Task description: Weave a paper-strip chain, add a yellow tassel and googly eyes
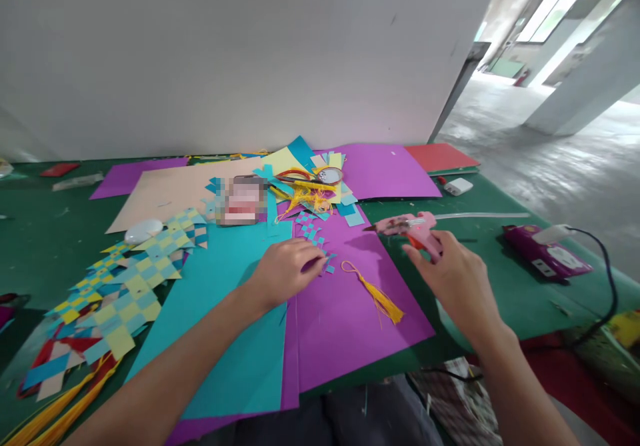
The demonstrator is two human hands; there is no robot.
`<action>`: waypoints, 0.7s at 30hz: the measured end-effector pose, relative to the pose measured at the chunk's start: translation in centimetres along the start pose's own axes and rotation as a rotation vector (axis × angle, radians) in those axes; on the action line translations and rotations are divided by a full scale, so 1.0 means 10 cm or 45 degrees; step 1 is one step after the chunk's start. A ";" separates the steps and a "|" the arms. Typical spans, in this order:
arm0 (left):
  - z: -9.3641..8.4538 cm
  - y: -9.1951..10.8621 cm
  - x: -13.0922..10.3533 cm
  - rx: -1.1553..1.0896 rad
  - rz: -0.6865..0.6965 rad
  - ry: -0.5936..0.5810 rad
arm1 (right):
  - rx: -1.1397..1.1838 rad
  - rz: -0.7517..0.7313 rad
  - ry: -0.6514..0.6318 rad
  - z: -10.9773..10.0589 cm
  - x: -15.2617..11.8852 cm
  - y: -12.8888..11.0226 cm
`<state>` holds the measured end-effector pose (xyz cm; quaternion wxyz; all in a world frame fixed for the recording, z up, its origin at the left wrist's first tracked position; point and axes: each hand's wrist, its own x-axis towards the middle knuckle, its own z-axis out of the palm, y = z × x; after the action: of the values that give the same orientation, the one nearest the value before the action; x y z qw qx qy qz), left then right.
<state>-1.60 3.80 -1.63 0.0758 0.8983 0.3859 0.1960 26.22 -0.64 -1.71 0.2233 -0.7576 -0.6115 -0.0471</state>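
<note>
My left hand [287, 269] is closed, thumb and fingers pinched at the lower end of a small woven paper strip [311, 227] in light blue and purple. The strip lies over a purple sheet [345, 339]; the pinched end is partly hidden by my fingers. My right hand [457, 279] is wrapped round the handle of a pink hot glue gun [417, 227]. Its dark nozzle points left toward the strip, and a long clear glue stick [480, 216] sticks out of its back. Between my hands, a yellow tassel [377, 293] with a loop lies on the purple sheet.
Teal card [240, 346] lies under my left forearm. Woven paper pieces [135, 279] with yellow tassels pile up at left. Behind are a blurred-out phone [243, 199], scissors [295, 178], a tape roll [330, 175] and yellow threads. A purple power strip [545, 253] with a cable sits right.
</note>
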 end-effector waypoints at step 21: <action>0.00 0.04 0.00 -0.013 -0.012 -0.020 | 0.212 -0.514 -0.040 0.26 -0.51 -0.60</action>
<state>-1.39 3.52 -1.55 0.0842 0.8975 0.3885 0.1907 18.72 -3.27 -4.14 0.2615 -0.5993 -0.7561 -0.0285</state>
